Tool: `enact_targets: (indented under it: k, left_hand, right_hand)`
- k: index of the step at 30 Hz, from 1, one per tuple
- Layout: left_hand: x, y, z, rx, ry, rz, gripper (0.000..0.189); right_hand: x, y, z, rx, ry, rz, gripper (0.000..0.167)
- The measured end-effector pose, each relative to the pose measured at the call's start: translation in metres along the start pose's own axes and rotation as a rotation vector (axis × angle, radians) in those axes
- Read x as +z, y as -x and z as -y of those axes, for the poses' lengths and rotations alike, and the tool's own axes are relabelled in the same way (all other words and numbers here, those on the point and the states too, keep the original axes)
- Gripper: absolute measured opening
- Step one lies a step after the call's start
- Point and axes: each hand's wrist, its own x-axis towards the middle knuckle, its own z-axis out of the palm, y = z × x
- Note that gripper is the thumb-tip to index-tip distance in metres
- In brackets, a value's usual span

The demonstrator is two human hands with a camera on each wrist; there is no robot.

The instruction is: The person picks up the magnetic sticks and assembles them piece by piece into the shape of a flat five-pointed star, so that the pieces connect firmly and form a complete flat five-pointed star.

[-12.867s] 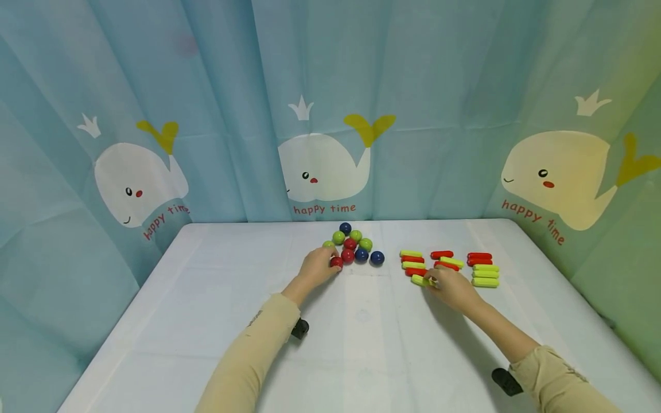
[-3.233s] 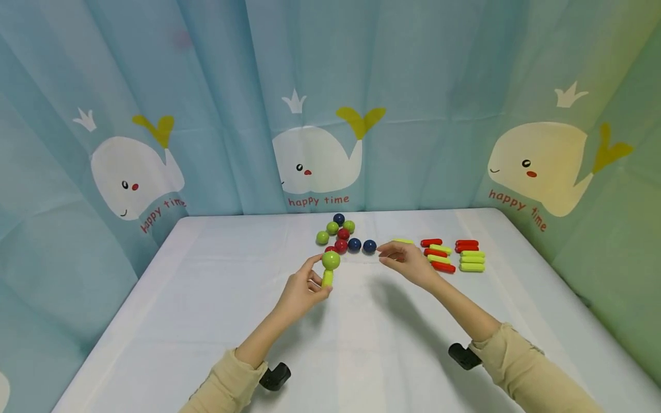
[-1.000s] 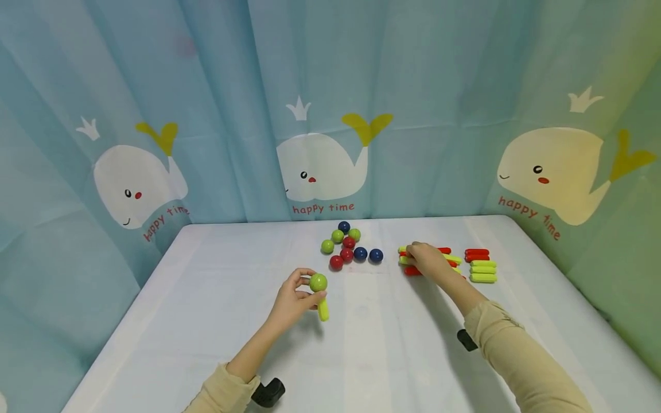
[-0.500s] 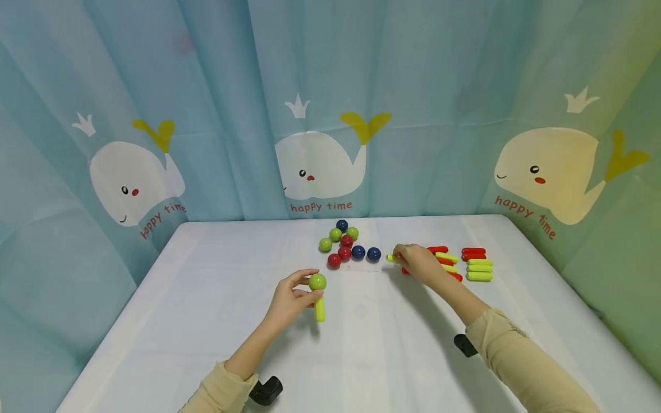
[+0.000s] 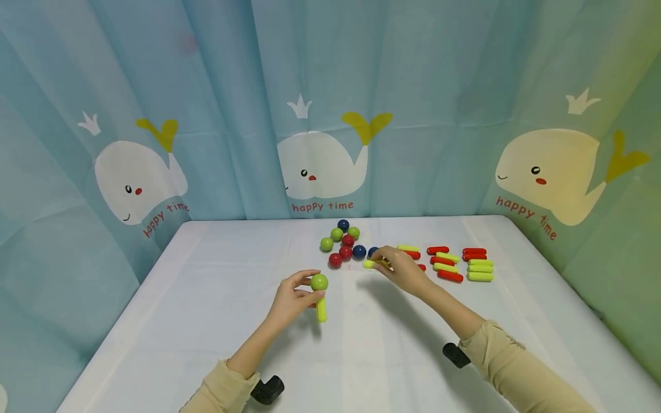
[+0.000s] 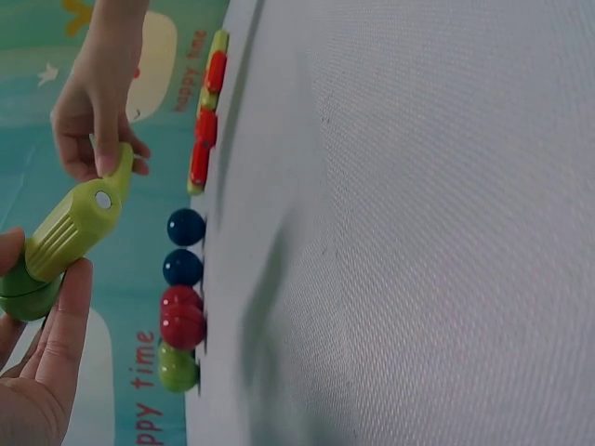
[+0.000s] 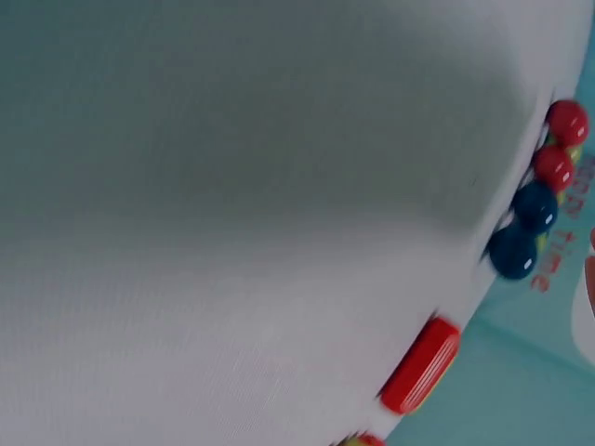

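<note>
My left hand pinches a green ball above the table. A yellow-green stick is joined to that ball and points down toward me in the head view. In the left wrist view the stick's free end has a round silver spot. My right hand pinches a second yellow-green stick between thumb and fingers, in front of the blue balls and right of my left hand. The left wrist view shows this second stick apart from the first. The right wrist view shows almost none of the right hand.
Red balls, green balls and blue balls lie grouped at the back middle of the white table. Rows of red sticks and yellow-green sticks lie to the right. A whale-print curtain stands behind.
Earlier the left hand was at a red ball; by 3.2 s ago it held the green ball and stick. Since then the right hand has picked up a yellow-green stick and moved left with it.
</note>
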Motion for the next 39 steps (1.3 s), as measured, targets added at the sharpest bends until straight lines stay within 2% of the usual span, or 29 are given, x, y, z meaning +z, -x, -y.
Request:
enact_targets:
  k: [8, 13, 23, 39]
  left_hand:
    - [0.004, -0.002, 0.003, -0.020, -0.005, -0.004, 0.043]
    - [0.004, -0.003, 0.000, -0.025, 0.005, -0.008, 0.043]
    - [0.004, -0.001, 0.000, -0.016, 0.016, -0.009, 0.040]
    - [-0.009, 0.004, 0.003, -0.054, 0.069, -0.088, 0.040]
  right_hand:
    - [0.009, -0.001, 0.028, 0.125, -0.373, 0.026, 0.017]
    - [0.013, -0.006, 0.041, 0.093, -0.504, 0.045, 0.019]
    - [0.020, -0.010, 0.061, 0.045, -0.544, 0.071, 0.014]
    - [0.031, -0.030, 0.071, -0.028, -0.561, 0.101, 0.014]
